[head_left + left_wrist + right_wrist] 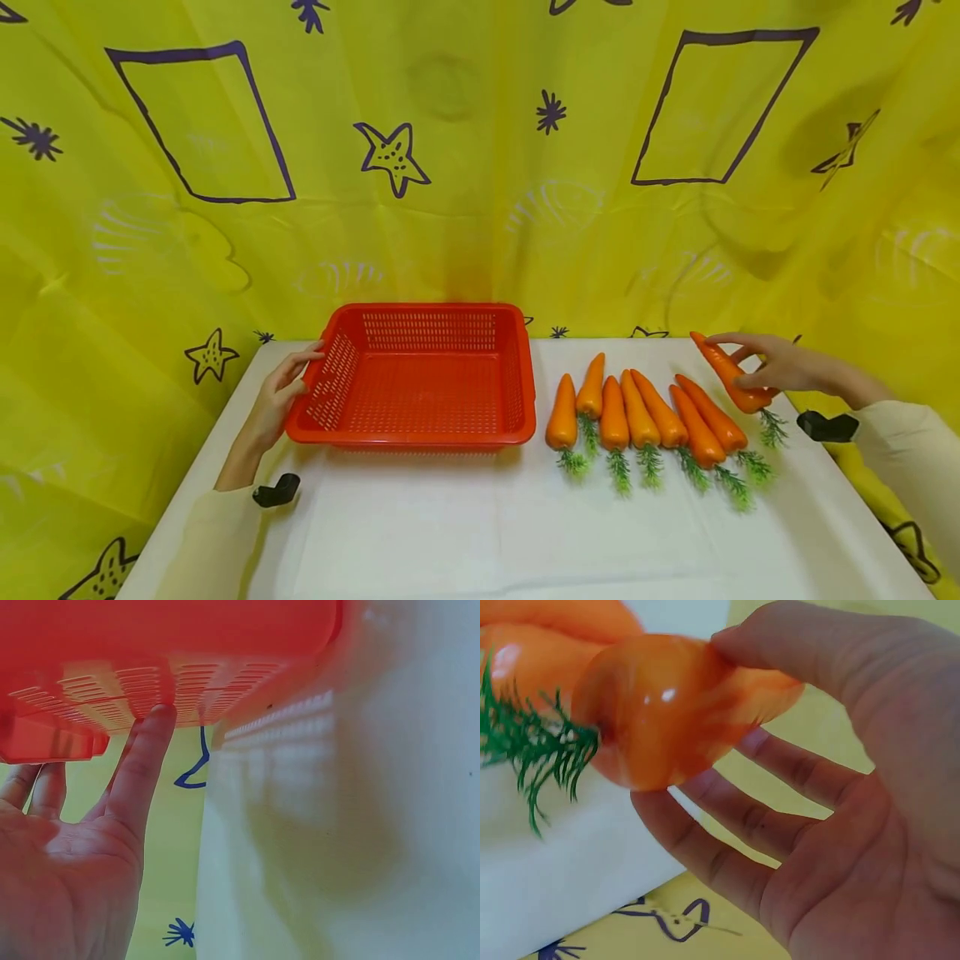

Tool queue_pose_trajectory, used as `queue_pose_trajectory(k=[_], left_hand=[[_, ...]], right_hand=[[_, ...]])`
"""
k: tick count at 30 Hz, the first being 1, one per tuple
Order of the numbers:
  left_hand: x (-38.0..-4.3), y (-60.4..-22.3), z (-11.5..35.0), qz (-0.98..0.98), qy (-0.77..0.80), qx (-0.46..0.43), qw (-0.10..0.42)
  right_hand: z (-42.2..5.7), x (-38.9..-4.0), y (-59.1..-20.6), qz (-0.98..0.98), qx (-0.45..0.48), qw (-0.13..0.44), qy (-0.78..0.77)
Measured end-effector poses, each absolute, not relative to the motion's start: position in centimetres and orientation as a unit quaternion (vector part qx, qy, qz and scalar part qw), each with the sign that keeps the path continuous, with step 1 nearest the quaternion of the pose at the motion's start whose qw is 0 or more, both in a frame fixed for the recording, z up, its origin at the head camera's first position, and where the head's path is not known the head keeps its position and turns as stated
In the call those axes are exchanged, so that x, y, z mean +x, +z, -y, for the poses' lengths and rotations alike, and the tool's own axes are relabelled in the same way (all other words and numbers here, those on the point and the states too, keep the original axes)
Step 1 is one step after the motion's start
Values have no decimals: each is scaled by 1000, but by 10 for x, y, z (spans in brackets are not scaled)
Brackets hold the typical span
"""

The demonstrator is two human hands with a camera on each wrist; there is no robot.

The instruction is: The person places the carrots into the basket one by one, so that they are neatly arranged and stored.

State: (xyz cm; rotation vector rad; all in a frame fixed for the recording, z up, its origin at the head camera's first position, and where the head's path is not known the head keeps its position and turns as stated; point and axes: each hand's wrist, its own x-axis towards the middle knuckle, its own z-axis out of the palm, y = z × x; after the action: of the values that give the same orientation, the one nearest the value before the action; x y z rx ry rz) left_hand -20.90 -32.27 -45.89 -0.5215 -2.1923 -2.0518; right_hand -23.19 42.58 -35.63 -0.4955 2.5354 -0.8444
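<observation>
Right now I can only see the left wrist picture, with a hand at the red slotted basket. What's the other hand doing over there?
Observer: The right hand is holding a carrot with a green leafy top.
Child: Ooh! Are there any more carrots?
Observer: Yes, the head view shows seven more carrots lying on the white table, to the right of the red slotted basket.
</observation>
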Motion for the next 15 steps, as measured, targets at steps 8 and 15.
queue_pose_trajectory(k=[8, 15], left_hand=[[-208, -461, 325, 704, -688, -175, 17], [-210, -464, 330, 684, -706, -182, -10]], right_hand=[[-408, -240, -344, -898, -164, 221, -342], [-375, -253, -330, -892, -194, 214, -348]])
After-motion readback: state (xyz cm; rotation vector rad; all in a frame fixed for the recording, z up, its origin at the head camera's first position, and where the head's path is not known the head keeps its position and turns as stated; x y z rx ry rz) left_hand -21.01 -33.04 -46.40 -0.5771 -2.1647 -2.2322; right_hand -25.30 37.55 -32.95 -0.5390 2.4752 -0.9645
